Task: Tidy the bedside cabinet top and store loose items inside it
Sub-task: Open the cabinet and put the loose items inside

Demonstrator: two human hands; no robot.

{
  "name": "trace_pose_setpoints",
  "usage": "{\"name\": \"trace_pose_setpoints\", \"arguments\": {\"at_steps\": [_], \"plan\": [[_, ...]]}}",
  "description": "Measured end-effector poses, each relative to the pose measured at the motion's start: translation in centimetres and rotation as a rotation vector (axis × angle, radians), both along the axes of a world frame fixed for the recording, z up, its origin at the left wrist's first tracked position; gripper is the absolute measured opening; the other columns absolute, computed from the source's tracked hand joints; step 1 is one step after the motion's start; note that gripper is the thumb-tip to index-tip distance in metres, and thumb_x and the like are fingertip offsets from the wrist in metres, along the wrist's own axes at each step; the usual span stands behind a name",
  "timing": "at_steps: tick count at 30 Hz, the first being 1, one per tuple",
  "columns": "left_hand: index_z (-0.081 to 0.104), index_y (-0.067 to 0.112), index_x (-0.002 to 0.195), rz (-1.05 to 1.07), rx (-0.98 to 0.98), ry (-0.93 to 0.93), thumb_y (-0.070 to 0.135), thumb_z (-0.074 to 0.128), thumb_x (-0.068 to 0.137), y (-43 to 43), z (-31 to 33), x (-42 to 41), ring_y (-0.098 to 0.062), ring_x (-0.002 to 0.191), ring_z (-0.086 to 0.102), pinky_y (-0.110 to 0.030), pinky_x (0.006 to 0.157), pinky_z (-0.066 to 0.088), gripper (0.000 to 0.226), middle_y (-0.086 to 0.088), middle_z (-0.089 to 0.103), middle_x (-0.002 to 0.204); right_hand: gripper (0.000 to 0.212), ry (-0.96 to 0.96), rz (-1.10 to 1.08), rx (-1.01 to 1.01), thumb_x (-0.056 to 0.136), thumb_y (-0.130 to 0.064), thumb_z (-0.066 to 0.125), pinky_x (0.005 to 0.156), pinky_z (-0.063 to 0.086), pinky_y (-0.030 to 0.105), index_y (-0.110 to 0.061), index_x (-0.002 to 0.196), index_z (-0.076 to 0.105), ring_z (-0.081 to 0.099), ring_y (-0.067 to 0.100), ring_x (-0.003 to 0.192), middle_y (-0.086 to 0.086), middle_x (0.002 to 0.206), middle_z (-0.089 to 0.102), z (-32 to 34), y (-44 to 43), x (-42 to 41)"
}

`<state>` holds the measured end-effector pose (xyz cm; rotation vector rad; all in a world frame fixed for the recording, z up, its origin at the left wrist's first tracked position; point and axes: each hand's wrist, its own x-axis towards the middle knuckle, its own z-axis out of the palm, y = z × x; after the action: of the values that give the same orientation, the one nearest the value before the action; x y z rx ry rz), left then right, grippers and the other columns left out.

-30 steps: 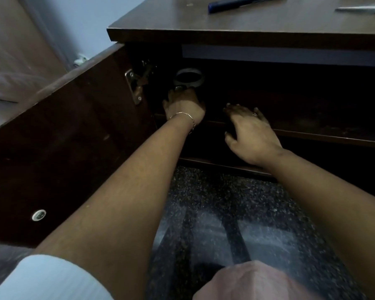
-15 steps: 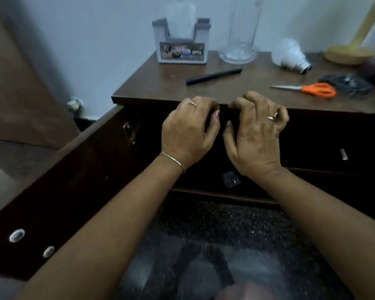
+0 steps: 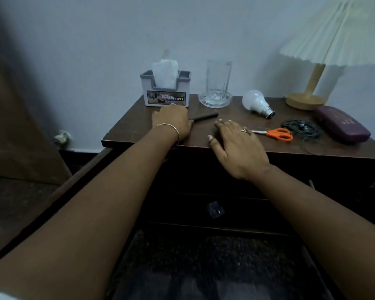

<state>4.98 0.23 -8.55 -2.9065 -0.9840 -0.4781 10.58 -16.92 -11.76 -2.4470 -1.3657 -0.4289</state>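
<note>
Much seems left (door (image 3: 82, 180) open): pen (image 3: 205, 116), bulb (image 3: 257, 103), scissors (image 3: 277, 134) and cable (image 3: 300, 127) lie right of the box (image 3: 166, 94); left hand (image 3: 171, 123) covers the pen's end, grip unclear; right hand (image 3: 236, 146) flat, empty.

There is 1 each of pen (image 3: 206, 116), scissors (image 3: 277, 133), bulb (image 3: 256, 102), glass (image 3: 218, 83), lamp (image 3: 314, 82), case (image 3: 342, 124), cable coil (image 3: 301, 127), tissue box (image 3: 167, 94).

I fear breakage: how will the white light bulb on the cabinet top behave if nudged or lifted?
The light bulb lies on its side, round, so it would probably roll. It looks light and likely breakable; its smooth dome may slip.
</note>
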Motion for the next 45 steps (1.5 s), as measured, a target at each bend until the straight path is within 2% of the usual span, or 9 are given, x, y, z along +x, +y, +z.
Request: {"name": "trace_pose_setpoints", "arguments": {"at_steps": [10,13,18,23,26,32,36,39,45], "plan": [[0.070,0.021,0.101,-0.150,-0.223,-0.395,0.032,0.063,0.087,-1.6,-0.1,-3.3,-0.022,0.107,0.061,-0.033,0.088,0.049,0.020,-0.002,0.069,0.110,0.076,-0.044,0.010,0.137,0.093,-0.052,0.041,0.118,0.014,0.048,-0.019,0.153,0.007,0.010,0.025,0.148,0.008,0.160,-0.016,-0.1,-0.2,-0.1],[0.070,0.023,0.099,-0.204,-0.310,-0.498,0.032,0.064,0.085,-2.8,0.0,-5.6,-0.016,0.097,0.063,-0.030,0.086,0.050,0.017,0.003,0.071,0.101,0.066,-0.176,0.100,0.173,0.095,-0.044,0.042,0.118,0.010,0.049,-0.022,0.152,0.015,0.007,0.022,0.149,0.008,0.162,-0.004,-0.5,-0.8,-0.7],[0.068,0.024,0.096,-0.307,-0.473,-0.546,0.030,0.065,0.086,-5.2,-1.4,-10.8,-0.007,0.086,0.063,-0.023,0.079,0.049,0.012,0.012,0.068,0.091,0.041,-0.533,0.190,0.347,0.095,-0.032,0.050,0.109,0.021,0.041,-0.019,0.133,0.051,0.033,0.024,0.134,0.006,0.149,0.031,-2.5,-2.2,-3.0],[0.068,0.027,0.093,-0.378,-0.848,-0.411,0.024,0.066,0.086,-5.0,-5.6,-15.1,-0.008,0.077,0.063,-0.033,0.079,0.052,0.007,0.004,0.070,0.083,0.033,-0.681,0.342,0.319,0.096,-0.026,0.050,0.100,0.033,0.041,-0.020,0.129,0.053,0.054,0.020,0.120,0.001,0.135,0.056,-5.9,-3.1,-4.5],[0.068,0.027,0.094,-0.329,-0.920,-0.384,0.025,0.065,0.087,-4.5,-8.5,-15.9,-0.007,0.074,0.062,-0.030,0.077,0.052,0.008,0.007,0.067,0.080,0.038,-0.683,0.423,0.133,0.093,-0.017,0.056,0.078,0.043,0.038,-0.015,0.130,0.052,0.060,0.024,0.099,0.005,0.119,0.062,-8.0,-3.2,-4.2],[0.060,0.025,0.112,-0.125,-0.950,-0.474,0.021,0.068,0.085,-2.3,-13.7,-13.9,-0.005,0.073,0.058,-0.025,0.071,0.049,0.028,0.000,0.062,0.113,0.034,-0.351,0.345,-0.045,0.088,-0.010,0.061,0.066,0.053,0.039,-0.010,0.122,0.058,0.063,0.028,0.085,0.009,0.106,0.063,-10.5,-1.5,-3.1],[0.041,0.014,0.137,-0.039,-0.835,-0.373,0.027,0.068,0.085,-1.4,-15.0,-12.2,-0.018,0.114,0.057,-0.034,0.098,0.050,0.061,-0.008,0.045,0.138,0.018,-0.087,0.066,0.106,0.091,-0.019,0.055,0.062,0.048,0.038,-0.011,0.106,0.060,0.063,0.036,0.085,0.012,0.099,0.066,-10.3,-0.4,-3.3],[0.040,0.012,0.138,-0.040,-0.662,-0.234,0.030,0.064,0.086,-1.2,-15.4,-11.3,-0.023,0.130,0.043,-0.027,0.108,0.035,0.060,-0.012,0.043,0.139,0.021,0.061,-0.147,0.140,0.089,-0.027,0.056,0.065,0.047,0.036,-0.013,0.105,0.059,0.062,0.038,0.092,0.014,0.097,0.067,-10.7,0.9,-2.9],[0.049,0.012,0.132,-0.036,-0.475,-0.034,0.033,0.061,0.087,0.0,-16.4,-10.1,-0.033,0.125,0.047,-0.037,0.106,0.040,0.051,-0.020,0.047,0.133,0.029,0.477,-0.329,0.250,0.086,-0.030,0.059,0.077,0.043,0.027,-0.013,0.109,0.062,0.061,0.030,0.106,0.010,0.113,0.066,-10.7,5.0,-2.2]]}}
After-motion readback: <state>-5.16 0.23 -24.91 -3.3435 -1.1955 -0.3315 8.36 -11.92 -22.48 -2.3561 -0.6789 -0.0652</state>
